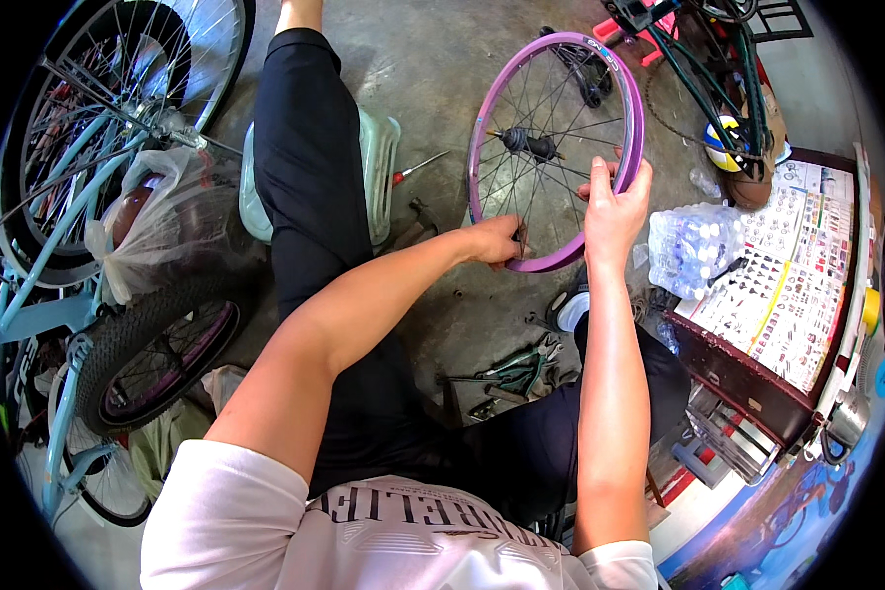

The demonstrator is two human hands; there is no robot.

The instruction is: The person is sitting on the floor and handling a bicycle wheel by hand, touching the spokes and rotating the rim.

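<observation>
A purple bicycle wheel rim (478,128) with black spokes and a black hub (529,146) is held up, tilted, before me, with no tire on it. My right hand (615,208) grips its right side, thumb on the near face and fingers wrapped behind. At the lower left edge of the rim, my left hand (497,241) has its fingers closed near a spoke end; whether a small part sits between the fingertips is too small to tell.
Pliers and other hand tools (526,372) lie on the floor between my legs. A screwdriver (418,167) lies by a pale green plastic stool (382,177). Bicycles (88,147) and a fat tire (118,369) crowd the left. Packed water bottles (696,248) stand beside a chart-topped cabinet (733,379) on the right.
</observation>
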